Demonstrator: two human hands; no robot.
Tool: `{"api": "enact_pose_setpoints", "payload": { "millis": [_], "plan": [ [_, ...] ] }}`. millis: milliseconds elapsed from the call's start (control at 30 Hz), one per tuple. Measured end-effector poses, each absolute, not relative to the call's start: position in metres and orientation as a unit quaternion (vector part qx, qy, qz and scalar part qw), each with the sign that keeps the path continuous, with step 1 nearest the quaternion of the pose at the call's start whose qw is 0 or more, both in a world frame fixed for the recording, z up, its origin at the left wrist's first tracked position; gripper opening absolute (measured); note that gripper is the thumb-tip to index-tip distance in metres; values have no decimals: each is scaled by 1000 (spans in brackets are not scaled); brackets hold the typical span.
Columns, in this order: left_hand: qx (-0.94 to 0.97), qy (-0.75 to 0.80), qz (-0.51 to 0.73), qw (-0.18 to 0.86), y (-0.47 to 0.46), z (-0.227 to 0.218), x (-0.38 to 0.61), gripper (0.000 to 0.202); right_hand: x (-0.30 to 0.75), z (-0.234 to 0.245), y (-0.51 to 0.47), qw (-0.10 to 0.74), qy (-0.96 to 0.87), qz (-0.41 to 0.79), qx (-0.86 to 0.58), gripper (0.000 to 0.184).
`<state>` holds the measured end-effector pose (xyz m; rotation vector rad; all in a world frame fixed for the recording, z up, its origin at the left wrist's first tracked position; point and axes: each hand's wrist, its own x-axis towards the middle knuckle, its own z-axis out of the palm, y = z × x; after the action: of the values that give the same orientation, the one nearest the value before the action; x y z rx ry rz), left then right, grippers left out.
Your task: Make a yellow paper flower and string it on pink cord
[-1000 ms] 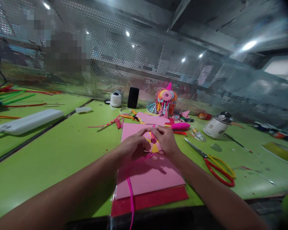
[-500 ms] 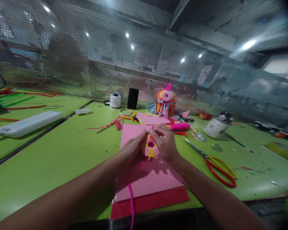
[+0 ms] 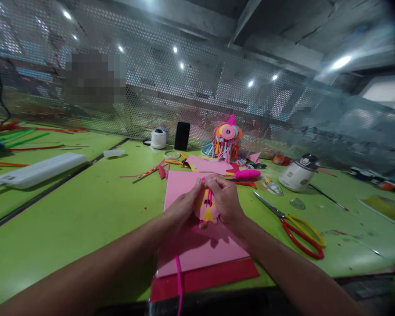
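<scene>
Between my two hands is a small pink and yellow paper disc (image 3: 208,214) with a hole in its middle. My left hand (image 3: 187,206) grips it from the left, thumb at its upper edge. At the top, my right hand (image 3: 226,198) pinches a magenta cord (image 3: 209,196) that runs over the disc's face to the hole. More of this cord hangs down over the near edge of the stack below. Under my hands lie a pink sheet (image 3: 204,254) and a red sheet (image 3: 207,278). The fingers behind the disc are partly hidden.
Scissors (image 3: 296,226) with red and yellow handles lie to the right. Behind stand a tasselled paper ornament (image 3: 228,136), a black phone (image 3: 182,135), a white thread spool (image 3: 158,139) and a white jar (image 3: 298,173). A white power strip (image 3: 42,170) lies left.
My right fingers have curled closer to my left thumb at the disc's top. The disc has dropped slightly, and the cord now lies straighter across its hole.
</scene>
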<state>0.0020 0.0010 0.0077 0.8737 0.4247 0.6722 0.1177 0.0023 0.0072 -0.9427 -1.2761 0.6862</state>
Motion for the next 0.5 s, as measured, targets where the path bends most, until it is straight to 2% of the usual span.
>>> {"api": "enact_pose_setpoints", "payload": {
  "millis": [333,500],
  "plan": [
    [428,230,307,818,-1,15,3,57,112,7,-2,606,-526,340,-490,24],
    [350,291,331,827,6,10,1,46,120,-2,8,592,-543,355,-478,26]
  ]
}}
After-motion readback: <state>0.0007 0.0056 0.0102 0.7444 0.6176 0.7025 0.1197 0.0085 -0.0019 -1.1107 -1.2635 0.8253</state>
